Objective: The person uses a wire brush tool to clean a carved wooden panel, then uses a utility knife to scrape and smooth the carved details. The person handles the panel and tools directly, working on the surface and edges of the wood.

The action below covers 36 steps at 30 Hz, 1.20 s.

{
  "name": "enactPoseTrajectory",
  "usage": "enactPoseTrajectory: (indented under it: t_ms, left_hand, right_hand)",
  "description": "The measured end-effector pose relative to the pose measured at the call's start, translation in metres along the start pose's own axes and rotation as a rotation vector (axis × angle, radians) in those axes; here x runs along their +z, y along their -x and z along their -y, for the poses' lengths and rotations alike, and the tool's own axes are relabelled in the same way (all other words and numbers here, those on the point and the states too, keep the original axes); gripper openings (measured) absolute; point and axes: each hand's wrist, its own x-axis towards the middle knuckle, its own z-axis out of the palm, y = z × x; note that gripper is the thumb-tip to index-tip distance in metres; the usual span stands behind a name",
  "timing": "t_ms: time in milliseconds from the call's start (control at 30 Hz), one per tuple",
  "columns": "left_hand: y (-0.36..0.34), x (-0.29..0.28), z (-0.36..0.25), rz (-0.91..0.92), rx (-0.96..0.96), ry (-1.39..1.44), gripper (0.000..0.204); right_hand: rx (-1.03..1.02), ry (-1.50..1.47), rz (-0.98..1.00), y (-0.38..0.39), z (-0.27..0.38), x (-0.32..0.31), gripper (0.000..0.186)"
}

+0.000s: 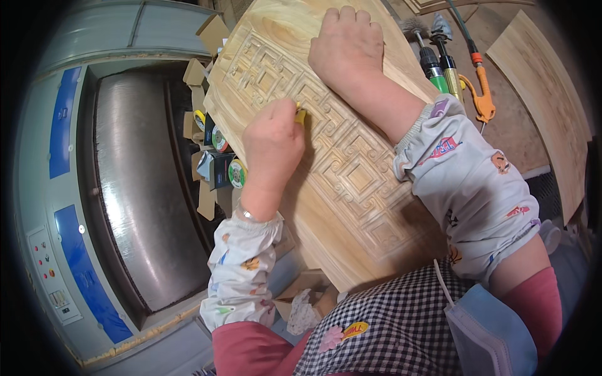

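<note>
A carved wooden panel (360,178) with raised square fretwork and scrolls slants across the middle, its near end against my checked apron (376,326). My left hand (274,135) is closed over the carving's left side. It grips a small yellow thing (300,116), of which only a bit shows past the fingers; its kind is hidden. Farther up the panel rests my right hand (348,47), back upward and fingers folded under. What lies beneath those fingers, if anything, cannot be seen. Both forearms wear white printed sleeve covers (467,182).
At right lie power tools with brush heads (433,62), an orange air blow gun (483,100) on a hose, and a plain wooden board (545,113). Opened cardboard boxes with round discs (237,173) stand left, beside a metal machine (144,188) with a button panel. A blue mask (489,332) hangs at lower right.
</note>
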Motion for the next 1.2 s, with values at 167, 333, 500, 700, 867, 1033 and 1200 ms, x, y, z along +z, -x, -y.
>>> enactPoseTrajectory:
  t_ms: [167,333,500,700,867,1033,1200]
  left_hand:
    - [0.013,-0.005,0.015,-0.057,-0.199,0.135,0.009]
    - [0.006,-0.014,0.007,0.169,-0.257,0.056,0.008]
    - [0.007,0.004,0.004,-0.032,-0.014,-0.017,0.015]
    - [0.007,-0.018,0.011,0.113,-0.143,0.019,0.009]
    - [-0.007,-0.026,0.002,0.272,-0.125,-0.082,0.01]
    - [0.002,-0.011,0.003,0.095,-0.021,-0.054,0.016]
    - [-0.005,-0.012,0.0,0.083,0.113,-0.087,0.022]
  right_hand:
    - [0.015,0.01,-0.014,-0.001,-0.001,0.002,0.045]
    - [0.002,-0.028,0.009,0.0,-0.001,-0.003,0.045]
    - [0.014,0.012,-0.036,-0.001,0.002,0.007,0.046]
    - [0.026,0.039,-0.084,-0.001,0.002,0.012,0.039]
    - [-0.003,-0.003,-0.204,0.005,0.001,0.014,0.026]
    - [-0.014,-0.033,-0.278,0.005,0.0,0.021,0.027]
    - [-0.02,-0.05,-0.213,0.007,-0.002,0.012,0.026]
